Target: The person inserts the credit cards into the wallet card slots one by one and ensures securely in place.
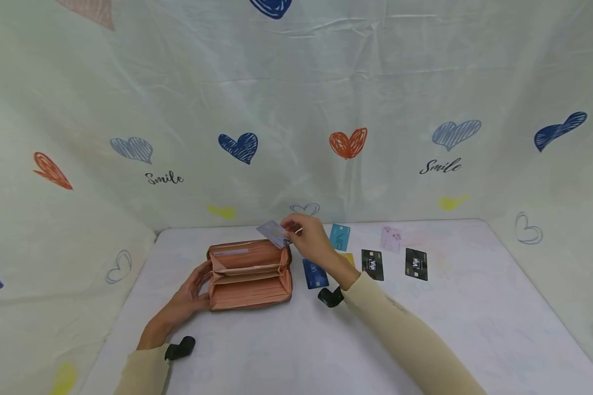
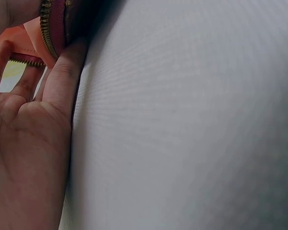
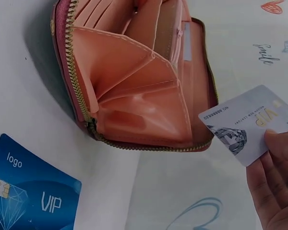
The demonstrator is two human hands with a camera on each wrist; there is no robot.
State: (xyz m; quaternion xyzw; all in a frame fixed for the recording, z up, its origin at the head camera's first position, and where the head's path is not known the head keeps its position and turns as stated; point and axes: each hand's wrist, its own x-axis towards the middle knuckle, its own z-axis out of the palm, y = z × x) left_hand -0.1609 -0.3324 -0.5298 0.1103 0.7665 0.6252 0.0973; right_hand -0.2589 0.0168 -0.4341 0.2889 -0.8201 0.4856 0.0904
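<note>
White table (image 1: 257,351); salmon brass-zipped wallet (image 1: 250,297) gaping, left hand (image 1: 185,299) gripping it; right hand (image 1: 313,237) pinching silver card (image 3: 247,124)

Yellow card (image 1: 348,258): mostly hidden behind bare right forearm (image 1: 343,271). Blue plastic VIP card (image 3: 33,191): cut by left, bottom edges, right wrist view. Coral zippered wallet (image 3: 139,115): cut by top edge.

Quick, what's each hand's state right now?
Left hand: closed, holding the wallet by its left edge.
Right hand: closed, pinching a silver VIP card.
</note>
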